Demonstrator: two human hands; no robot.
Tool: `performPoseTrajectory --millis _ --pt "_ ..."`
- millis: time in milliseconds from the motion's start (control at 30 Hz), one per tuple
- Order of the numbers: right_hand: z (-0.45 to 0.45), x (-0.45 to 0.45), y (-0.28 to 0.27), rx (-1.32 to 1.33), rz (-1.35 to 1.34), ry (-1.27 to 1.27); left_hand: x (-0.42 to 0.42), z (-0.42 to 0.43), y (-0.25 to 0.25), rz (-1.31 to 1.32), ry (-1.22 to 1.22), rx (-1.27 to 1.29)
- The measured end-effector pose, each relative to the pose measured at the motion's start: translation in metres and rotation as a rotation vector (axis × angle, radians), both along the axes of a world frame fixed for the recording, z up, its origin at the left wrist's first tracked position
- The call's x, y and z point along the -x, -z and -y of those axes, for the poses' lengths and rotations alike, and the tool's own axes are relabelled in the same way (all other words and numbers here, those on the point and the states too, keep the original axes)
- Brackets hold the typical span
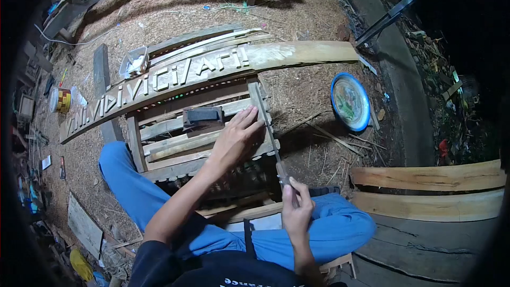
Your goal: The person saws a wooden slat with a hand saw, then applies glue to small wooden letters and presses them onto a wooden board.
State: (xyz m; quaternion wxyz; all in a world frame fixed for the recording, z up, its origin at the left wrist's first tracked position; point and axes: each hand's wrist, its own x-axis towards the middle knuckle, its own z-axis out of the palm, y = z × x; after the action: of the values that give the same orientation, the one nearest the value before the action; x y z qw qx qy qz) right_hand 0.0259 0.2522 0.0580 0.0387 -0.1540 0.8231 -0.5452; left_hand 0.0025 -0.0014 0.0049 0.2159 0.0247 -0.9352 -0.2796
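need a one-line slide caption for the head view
Right hand grips a thin tool, left hand over the slatted wooden frame; a lettered board lies beyond.

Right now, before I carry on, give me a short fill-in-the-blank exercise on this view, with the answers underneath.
1. The right hand grips the tool by its ____.
2. The round tray has a ____ rim.
3. The letters on the board end with an ____ mark.
4. In the picture, the dark block lies to the ____ of the left hand.

Missing words: handle; blue; exclamation; left.
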Motion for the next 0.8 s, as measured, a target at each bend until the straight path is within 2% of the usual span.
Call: performPoseTrajectory --millis 67,233,367,600,800 --pt "0.009 0.003 -0.010 -0.080 0.091 -0.065 -0.002 -0.002 -0.003 0.005 -0.006 -0.003" --pt "-0.002 -0.007 0.001 0.015 0.024 -0.043 -0.003 -0.001 0.001 0.030 0.003 0.003" --pt "0.018 0.006 -0.002 0.002 0.056 -0.035 -0.005 -0.002 0.006 0.041 0.009 -0.014" --pt "0.005 0.002 0.003 -0.066 -0.052 -0.058 -0.001 0.000 0.000 0.000 0.006 -0.012" --pt "-0.002 0.002 -0.006 -0.068 -0.003 -0.083 -0.004 0.000 -0.002 0.029 0.017 -0.034"
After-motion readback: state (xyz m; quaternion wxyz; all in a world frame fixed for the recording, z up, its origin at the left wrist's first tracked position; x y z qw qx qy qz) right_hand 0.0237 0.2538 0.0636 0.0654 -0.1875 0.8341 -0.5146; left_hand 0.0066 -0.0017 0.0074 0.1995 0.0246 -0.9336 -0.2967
